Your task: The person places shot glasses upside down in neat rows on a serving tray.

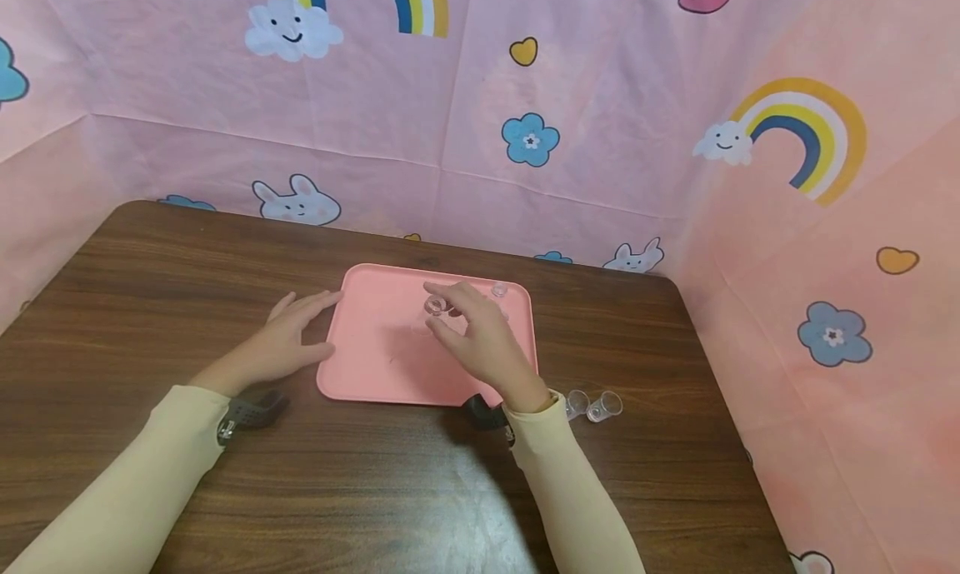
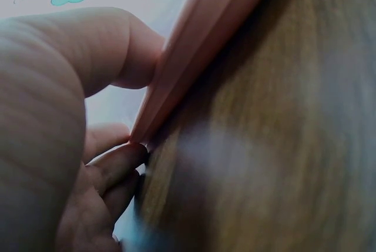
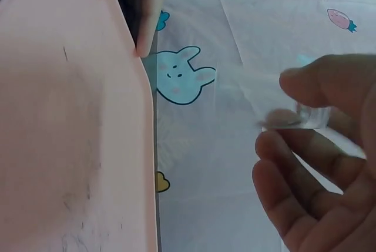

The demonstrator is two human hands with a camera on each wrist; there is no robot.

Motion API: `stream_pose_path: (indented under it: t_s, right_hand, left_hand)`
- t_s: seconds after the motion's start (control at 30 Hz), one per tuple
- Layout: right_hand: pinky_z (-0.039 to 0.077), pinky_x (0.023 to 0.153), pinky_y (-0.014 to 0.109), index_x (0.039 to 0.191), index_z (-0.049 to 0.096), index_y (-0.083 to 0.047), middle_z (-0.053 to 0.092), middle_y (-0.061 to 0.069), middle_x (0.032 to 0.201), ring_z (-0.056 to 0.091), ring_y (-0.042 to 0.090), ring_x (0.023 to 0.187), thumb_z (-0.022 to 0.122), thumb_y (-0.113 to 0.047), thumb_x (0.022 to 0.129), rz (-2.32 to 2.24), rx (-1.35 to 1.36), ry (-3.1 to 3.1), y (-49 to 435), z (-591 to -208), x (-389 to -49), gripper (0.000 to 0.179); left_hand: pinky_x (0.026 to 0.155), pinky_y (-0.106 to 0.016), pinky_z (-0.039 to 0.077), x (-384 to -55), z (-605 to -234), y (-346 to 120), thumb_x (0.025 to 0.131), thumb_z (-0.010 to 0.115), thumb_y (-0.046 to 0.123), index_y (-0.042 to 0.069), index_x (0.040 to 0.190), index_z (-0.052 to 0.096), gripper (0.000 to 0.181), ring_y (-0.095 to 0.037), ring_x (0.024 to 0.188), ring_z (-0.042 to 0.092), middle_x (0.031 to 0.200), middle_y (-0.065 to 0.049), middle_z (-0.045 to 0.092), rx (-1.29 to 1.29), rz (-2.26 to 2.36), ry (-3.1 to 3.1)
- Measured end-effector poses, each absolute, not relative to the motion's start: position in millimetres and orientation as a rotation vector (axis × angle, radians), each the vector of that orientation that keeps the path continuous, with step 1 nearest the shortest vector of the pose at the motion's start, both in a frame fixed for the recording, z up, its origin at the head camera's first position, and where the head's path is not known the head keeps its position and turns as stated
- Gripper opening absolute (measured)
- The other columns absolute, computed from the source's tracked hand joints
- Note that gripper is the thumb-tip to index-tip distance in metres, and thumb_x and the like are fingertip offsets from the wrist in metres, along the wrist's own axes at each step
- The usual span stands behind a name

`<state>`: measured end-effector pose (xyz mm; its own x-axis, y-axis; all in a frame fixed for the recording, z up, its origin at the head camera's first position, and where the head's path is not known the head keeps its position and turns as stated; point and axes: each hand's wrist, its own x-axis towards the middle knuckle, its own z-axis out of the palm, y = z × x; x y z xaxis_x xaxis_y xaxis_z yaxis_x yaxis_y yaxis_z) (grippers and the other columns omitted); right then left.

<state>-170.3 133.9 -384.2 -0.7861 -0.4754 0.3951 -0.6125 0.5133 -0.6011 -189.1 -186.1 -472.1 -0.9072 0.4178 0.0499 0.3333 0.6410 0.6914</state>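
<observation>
One clear round cup [image 1: 435, 306] pinched above rounded-corner pink tray [image 1: 362, 332].

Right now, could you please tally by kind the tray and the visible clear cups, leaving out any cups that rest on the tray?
Pink tray: 1
Clear cups: 3 (2 directly on the wooden table, 1 held by the right hand)
Total: 4

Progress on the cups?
Looks done: clear cup on the pink tray, near its far right corner. In hand: right hand holds another cup above the tray; left hand touches its edge. Probably left: two cups on the table.
</observation>
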Motion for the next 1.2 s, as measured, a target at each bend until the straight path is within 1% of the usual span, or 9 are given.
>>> stream_pose_path:
  t_s: [0.13, 0.2, 0.27, 0.37, 0.53, 0.67, 0.87, 1.1, 1.2]
  right_hand:
    - [0.057, 0.097, 0.033, 0.121, 0.066, -0.005, 0.070, 0.005, 0.107, 0.068, 0.017, 0.103, 0.077, -0.007, 0.092, 1.312, 0.833, -2.564, 131, -383, -168, 0.031]
    - [0.058, 0.097, 0.038, 0.115, 0.066, -0.006, 0.071, 0.004, 0.104, 0.068, 0.017, 0.101, 0.078, -0.006, 0.091, 1.399, 0.833, -2.557, 128, -383, -167, 0.027]
    - [0.059, 0.096, 0.041, 0.112, 0.066, -0.006, 0.071, 0.004, 0.103, 0.067, 0.016, 0.099, 0.079, -0.005, 0.090, 1.428, 0.854, -2.564, 124, -385, -166, 0.025]
    - [0.059, 0.096, 0.036, 0.111, 0.066, -0.006, 0.071, 0.004, 0.105, 0.068, 0.017, 0.099, 0.079, -0.007, 0.091, 1.405, 0.894, -2.600, 116, -390, -165, 0.024]
    - [0.056, 0.093, 0.024, 0.112, 0.067, -0.007, 0.070, 0.003, 0.108, 0.068, 0.017, 0.099, 0.078, -0.013, 0.093, 1.226, 0.963, -2.719, 103, -402, -165, 0.023]
    - [0.055, 0.093, 0.023, 0.112, 0.067, -0.008, 0.069, 0.003, 0.108, 0.067, 0.017, 0.100, 0.075, -0.017, 0.095, 1.057, 0.995, -2.780, 99, -410, -165, 0.021]
    - [0.054, 0.093, 0.023, 0.112, 0.068, -0.010, 0.069, 0.001, 0.106, 0.065, 0.013, 0.099, 0.074, -0.020, 0.096, 0.929, 0.940, -2.869, 97, -415, -166, 0.019]
    - [0.054, 0.093, 0.021, 0.112, 0.068, -0.011, 0.069, -0.001, 0.104, 0.065, 0.010, 0.098, 0.074, -0.021, 0.096, 0.912, 0.915, -2.925, 96, -420, -168, 0.019]
    - [0.053, 0.092, 0.022, 0.112, 0.068, -0.011, 0.070, 0.000, 0.104, 0.065, 0.012, 0.098, 0.074, -0.019, 0.096, 0.936, 0.923, -2.932, 96, -422, -169, 0.019]
  left_hand:
    - [0.127, -0.060, -0.005, -189, -472, -186, 0.092, 0.074, 0.020, 0.001, 0.158, 0.036, 0.079, -0.048, 0.152, 0.025, 0.162, -0.028, 0.035, 0.623, 1.121, 2.735]
    - [0.127, -0.059, -0.005, -189, -471, -186, 0.092, 0.074, 0.020, 0.001, 0.158, 0.035, 0.079, -0.047, 0.152, 0.024, 0.162, -0.027, 0.035, 0.617, 1.120, 2.733]
    - [0.127, -0.059, -0.006, -190, -471, -186, 0.092, 0.074, 0.020, 0.001, 0.158, 0.035, 0.079, -0.047, 0.153, 0.024, 0.162, -0.027, 0.035, 0.609, 1.116, 2.733]
    - [0.127, -0.059, -0.006, -190, -471, -187, 0.092, 0.074, 0.020, 0.002, 0.159, 0.035, 0.079, -0.047, 0.153, 0.023, 0.163, -0.026, 0.034, 0.592, 1.110, 2.732]
    - [0.127, -0.058, -0.008, -192, -473, -187, 0.092, 0.073, 0.020, 0.003, 0.159, 0.034, 0.080, -0.047, 0.153, 0.023, 0.163, -0.026, 0.033, 0.583, 1.107, 2.735]
    - [0.127, -0.058, -0.008, -193, -474, -186, 0.092, 0.073, 0.019, 0.003, 0.159, 0.035, 0.079, -0.047, 0.153, 0.023, 0.163, -0.026, 0.034, 0.594, 1.105, 2.740]
    - [0.126, -0.059, -0.008, -191, -470, -184, 0.091, 0.073, 0.018, 0.001, 0.158, 0.035, 0.078, -0.047, 0.153, 0.024, 0.162, -0.027, 0.034, 0.610, 1.126, 2.731]
    - [0.127, -0.059, -0.006, -190, -470, -185, 0.091, 0.073, 0.018, 0.000, 0.158, 0.036, 0.078, -0.047, 0.152, 0.025, 0.162, -0.027, 0.035, 0.625, 1.117, 2.745]
    - [0.127, -0.059, -0.005, -190, -472, -186, 0.090, 0.073, 0.017, -0.001, 0.157, 0.036, 0.078, -0.048, 0.152, 0.026, 0.161, -0.028, 0.036, 0.638, 1.119, 2.752]
